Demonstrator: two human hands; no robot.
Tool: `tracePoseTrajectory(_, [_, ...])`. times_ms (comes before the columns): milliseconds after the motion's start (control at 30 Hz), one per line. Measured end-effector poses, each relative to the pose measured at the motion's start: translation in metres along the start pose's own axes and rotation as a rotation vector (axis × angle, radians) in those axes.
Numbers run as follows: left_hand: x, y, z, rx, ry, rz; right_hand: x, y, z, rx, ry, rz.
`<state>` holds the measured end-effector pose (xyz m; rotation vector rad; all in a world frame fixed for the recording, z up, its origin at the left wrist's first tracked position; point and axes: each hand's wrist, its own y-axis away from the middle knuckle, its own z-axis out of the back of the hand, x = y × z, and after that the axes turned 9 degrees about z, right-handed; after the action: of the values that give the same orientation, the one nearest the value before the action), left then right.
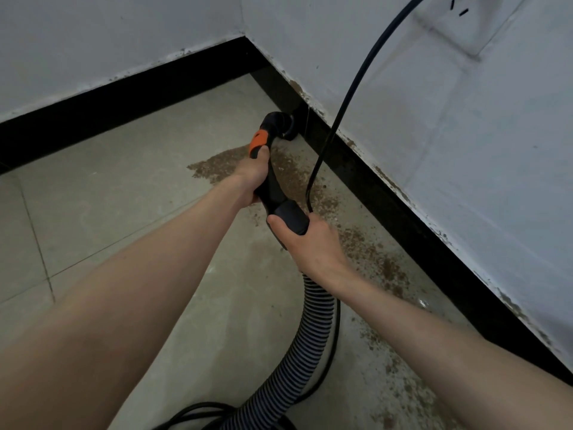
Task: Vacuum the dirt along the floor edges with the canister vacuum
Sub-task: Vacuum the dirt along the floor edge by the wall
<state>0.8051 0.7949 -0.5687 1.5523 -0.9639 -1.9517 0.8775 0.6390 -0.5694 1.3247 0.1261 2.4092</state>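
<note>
Gripping the black vacuum handle near its orange switch, the left hand has its fingers wrapped round it. At five o'clock from that hand, the right hand clasps the handle's rear cuff, where the ribbed hose joins. The nozzle sits at twelve o'clock against the black baseboard. Brown dirt lies along the floor edge. A black cord hangs just beside the handle.

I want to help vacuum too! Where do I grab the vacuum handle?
Grab the vacuum handle on its curved black middle, coming from above and behind, like the left hand does. Your thumb lands by the orange button. The right hand steadies the thick end where the ribbed hose joins.
</note>
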Motion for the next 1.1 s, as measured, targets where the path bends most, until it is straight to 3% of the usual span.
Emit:
tracePoseTrajectory(367, [0.015, 0.016, 0.009, 0.098, 0.082, 0.018, 0.008, 0.023, 0.007, 0.014, 0.11, 0.057])
tracePoseTrajectory(767, [0.016, 0.076, 0.116, -0.13, 0.251, -0.089, 0.068, 0.055, -0.021, 0.205, 0.029, 0.276])
tracePoseTrajectory(1100, [0.086, 0.096, 0.154, -0.159, 0.385, 0.076, 0.064, 0.079, -0.046, 0.391, 0.137, 0.263])
